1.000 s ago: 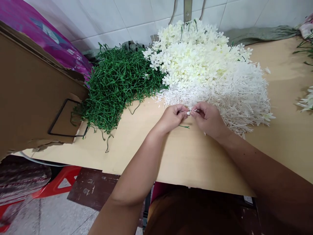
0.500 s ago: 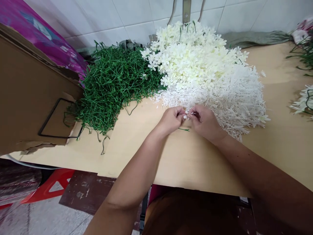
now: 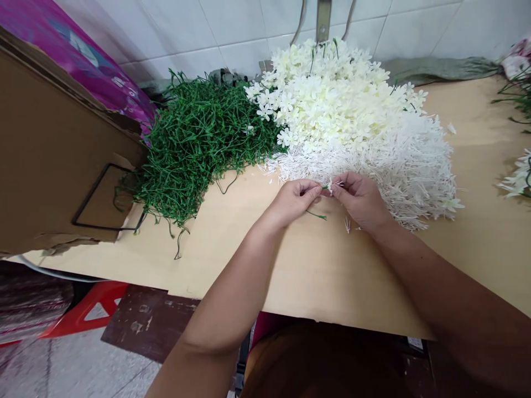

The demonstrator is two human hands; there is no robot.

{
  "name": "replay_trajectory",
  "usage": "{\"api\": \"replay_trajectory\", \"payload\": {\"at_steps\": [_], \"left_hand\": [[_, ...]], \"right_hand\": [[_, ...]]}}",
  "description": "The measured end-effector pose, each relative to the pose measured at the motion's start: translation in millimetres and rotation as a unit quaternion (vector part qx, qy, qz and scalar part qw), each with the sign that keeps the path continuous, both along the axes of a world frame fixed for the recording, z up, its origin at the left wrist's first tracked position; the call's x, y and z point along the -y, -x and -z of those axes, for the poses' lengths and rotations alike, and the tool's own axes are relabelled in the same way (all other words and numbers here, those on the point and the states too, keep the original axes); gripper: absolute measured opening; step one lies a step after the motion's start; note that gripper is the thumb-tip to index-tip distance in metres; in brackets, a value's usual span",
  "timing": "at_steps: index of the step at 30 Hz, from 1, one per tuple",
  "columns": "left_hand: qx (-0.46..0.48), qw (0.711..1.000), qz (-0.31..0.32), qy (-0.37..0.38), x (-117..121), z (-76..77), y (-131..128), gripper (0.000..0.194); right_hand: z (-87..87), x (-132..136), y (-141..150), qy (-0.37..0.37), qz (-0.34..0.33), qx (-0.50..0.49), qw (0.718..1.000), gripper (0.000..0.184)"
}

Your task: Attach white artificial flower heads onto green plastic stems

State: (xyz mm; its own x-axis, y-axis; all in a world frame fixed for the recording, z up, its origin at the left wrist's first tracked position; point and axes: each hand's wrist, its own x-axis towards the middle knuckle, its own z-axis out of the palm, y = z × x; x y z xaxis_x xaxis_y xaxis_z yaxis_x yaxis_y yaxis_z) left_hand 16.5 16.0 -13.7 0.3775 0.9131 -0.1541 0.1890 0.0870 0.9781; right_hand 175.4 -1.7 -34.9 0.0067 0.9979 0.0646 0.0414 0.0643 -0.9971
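Observation:
My left hand (image 3: 299,200) is closed in a pinch on a green plastic stem (image 3: 326,187), whose tip pokes out past the thumb. Close beside it, my right hand (image 3: 362,200) pinches thin white stamens (image 3: 338,184); the two sets of fingertips almost meet. Under the left hand another green stem (image 3: 318,215) sticks out over the table. A small white stamen bunch (image 3: 347,224) lies just below the right hand. Right behind both hands spreads a heap of white stamens (image 3: 409,160), with a mound of cream artificial flowers (image 3: 332,105) above it.
Green stems (image 3: 203,138) are piled on the left of the table (image 3: 232,254), beside a cardboard box (image 3: 53,149) with a black wire frame (image 3: 78,213). More white flowers (image 3: 518,174) lie at the right edge. A tiled wall (image 3: 240,27) closes off the back.
The hands have shifted slightly right and a little apart. White petals seen between the fingers before are no longer distinct; a green tip shows there now. A stamen bunch now shows below the right hand.

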Motion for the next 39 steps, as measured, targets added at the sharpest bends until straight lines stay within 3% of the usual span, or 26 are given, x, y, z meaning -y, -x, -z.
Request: {"api": "replay_trajectory", "payload": {"at_steps": [5, 23, 33, 39], "left_hand": [[-0.025, 0.999, 0.015, -0.014, 3, -2.1, -2, 0.025], [0.009, 0.999, 0.046, -0.02, 3, 0.3, -5, 0.033], [0.03, 0.996, 0.08, 0.036, 2, -3.7, -1, 0.031], [0.017, 0.997, 0.08, 0.013, 3, -7.5, 5, 0.034]], "right_hand": [[-2.2, 0, -1, 0.014, -0.019, -0.033, 0.999, 0.031], [-5.0, 6, 5, 0.001, -0.007, 0.038, 0.999, 0.02], [-6.2, 7, 3, -0.007, -0.04, 0.026, 0.999, 0.018], [-17.1, 6, -7, -0.02, -0.02, 0.007, 1.0, 0.022]]}}
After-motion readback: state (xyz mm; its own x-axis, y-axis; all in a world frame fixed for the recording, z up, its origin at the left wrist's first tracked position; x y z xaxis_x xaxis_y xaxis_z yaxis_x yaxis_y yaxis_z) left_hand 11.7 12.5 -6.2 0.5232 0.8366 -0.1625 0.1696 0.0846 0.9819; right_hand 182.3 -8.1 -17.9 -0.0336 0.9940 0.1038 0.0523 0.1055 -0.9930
